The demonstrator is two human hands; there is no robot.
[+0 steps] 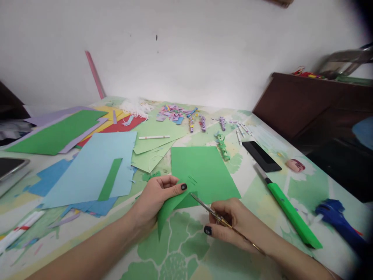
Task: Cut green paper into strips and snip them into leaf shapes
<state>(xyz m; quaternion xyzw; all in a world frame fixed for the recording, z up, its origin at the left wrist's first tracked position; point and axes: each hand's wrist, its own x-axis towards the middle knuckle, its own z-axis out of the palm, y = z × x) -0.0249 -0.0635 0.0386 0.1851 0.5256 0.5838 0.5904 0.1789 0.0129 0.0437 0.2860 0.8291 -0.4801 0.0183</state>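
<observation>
My left hand (163, 194) is closed on a curled piece of green paper (166, 212), thumb on top and a loose corner hanging down. In my right hand (230, 217) are slim metal scissors (214, 214) with gold-coloured handles, seen nearly edge-on. Their tips are at the right edge of the held paper; whether the blades are apart cannot be made out. Behind both hands a larger green sheet (208, 167) lies flat, with a few short dark marks near my left thumb. A green paper strip (110, 179) rests on a light blue sheet (87, 167) to the left.
Coloured sheets (58, 132) are stacked at the left. Small paper scraps (171, 112) and rolled paper pieces (203, 123) lie at the back. On the right are a black phone (261, 155), a green utility knife (291, 212), an eraser-like lump (295, 165) and a blue tool (340, 221).
</observation>
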